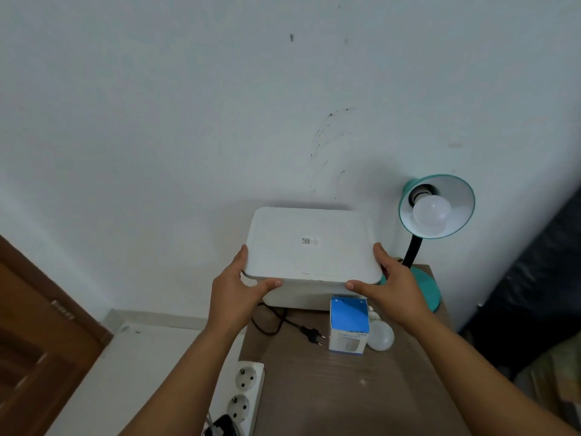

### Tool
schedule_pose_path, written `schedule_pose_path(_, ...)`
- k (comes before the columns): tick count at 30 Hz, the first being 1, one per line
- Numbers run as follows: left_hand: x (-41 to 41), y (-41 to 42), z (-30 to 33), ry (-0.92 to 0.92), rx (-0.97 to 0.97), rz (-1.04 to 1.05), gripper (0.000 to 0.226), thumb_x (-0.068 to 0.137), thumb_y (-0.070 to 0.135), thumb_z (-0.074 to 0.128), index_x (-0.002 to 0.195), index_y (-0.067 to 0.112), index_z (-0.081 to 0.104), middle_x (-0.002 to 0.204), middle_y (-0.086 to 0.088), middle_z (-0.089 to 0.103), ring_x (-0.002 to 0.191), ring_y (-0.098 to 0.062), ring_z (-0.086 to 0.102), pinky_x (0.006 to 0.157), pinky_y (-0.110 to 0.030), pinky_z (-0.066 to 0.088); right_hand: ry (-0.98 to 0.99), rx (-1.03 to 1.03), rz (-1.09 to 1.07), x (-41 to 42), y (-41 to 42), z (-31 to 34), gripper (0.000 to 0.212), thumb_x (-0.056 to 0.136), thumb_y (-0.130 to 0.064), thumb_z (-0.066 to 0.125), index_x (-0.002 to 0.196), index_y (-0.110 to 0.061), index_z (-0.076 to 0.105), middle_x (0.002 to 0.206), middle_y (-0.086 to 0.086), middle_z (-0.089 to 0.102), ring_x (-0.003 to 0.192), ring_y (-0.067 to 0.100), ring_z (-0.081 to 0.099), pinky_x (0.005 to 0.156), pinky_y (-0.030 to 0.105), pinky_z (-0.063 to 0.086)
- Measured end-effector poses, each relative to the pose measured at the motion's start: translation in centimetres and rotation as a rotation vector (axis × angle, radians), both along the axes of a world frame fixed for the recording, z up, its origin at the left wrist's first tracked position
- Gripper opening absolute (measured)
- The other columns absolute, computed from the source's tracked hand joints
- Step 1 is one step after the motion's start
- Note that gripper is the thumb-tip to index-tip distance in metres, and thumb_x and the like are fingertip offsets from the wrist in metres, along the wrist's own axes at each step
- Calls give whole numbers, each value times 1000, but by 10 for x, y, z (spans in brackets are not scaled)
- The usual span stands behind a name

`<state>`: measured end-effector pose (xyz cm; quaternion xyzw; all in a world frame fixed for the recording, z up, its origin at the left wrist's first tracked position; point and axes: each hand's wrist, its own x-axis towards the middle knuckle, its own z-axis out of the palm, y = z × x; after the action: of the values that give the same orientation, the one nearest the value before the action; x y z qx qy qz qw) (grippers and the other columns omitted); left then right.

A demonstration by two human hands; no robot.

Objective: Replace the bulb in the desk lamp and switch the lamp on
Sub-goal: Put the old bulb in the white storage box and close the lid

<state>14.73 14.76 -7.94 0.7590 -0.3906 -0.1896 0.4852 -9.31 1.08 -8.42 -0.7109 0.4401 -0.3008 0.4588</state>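
Observation:
A teal desk lamp (423, 280) stands at the back right of the small brown table (345, 388), its shade tilted towards me with a white bulb (431, 213) screwed in. A loose white bulb (381, 335) lies beside a blue and white bulb box (349, 322). The lamp's black plug (312, 335) lies unplugged on the table. A white lidded storage box (309, 247) sits against the wall. My left hand (242, 286) grips the lid's left front corner and my right hand (388, 278) grips its right front corner.
A white power strip (243, 394) hangs at the table's left front edge, with a dark plug in its near end. A brown wooden door (34, 341) is at the left. Dark plastic-wrapped bulk (534, 278) stands to the right. The white wall is close behind.

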Motion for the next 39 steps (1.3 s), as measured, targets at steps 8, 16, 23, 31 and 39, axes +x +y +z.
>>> schedule_pose_path(8, -35, 52, -4, 35, -26, 22, 101, 64, 32, 91, 149, 31, 35, 139, 23, 43, 129, 1, 44, 110, -24, 37, -59, 14, 0, -33, 52, -10, 101, 65, -20, 86, 148, -24, 28, 129, -28, 44, 122, 1, 44, 102, 21, 38)
schedule_pose_path(16, -85, 107, -17, 30, -25, -8, 87, 71, 27, 86, 136, 49, 33, 129, 37, 40, 118, 9, 49, 101, -13, 38, -9, 29, -25, -87, 104, -21, 106, 65, -27, 86, 150, -25, 23, 140, -22, 28, 130, 3, 29, 106, 28, 31)
schedule_pose_path(23, -123, 150, -37, 54, 7, -2, 91, 71, 28, 87, 143, 43, 34, 129, 36, 42, 129, -6, 47, 109, -34, 42, 17, 34, -13, -129, 144, -33, 104, 66, -22, 85, 147, -32, 21, 143, -23, 27, 128, -2, 29, 106, 23, 25)
schedule_pose_path(31, -151, 183, -61, 114, 103, -3, 94, 68, 29, 88, 149, 29, 38, 136, 23, 47, 128, -6, 48, 110, -33, 41, 71, 95, -32, -160, 178, -56, 108, 62, -27, 87, 149, -28, 23, 155, -9, 27, 137, 7, 28, 114, 34, 28)
schedule_pose_path(39, -169, 202, -87, 75, 213, 0, 94, 67, 29, 90, 147, 22, 42, 136, 10, 55, 123, -1, 46, 103, -20, 38, 204, 122, -37, -182, 194, -90, 113, 58, -39, 88, 150, -30, 22, 154, -10, 28, 140, 10, 27, 115, 35, 27)
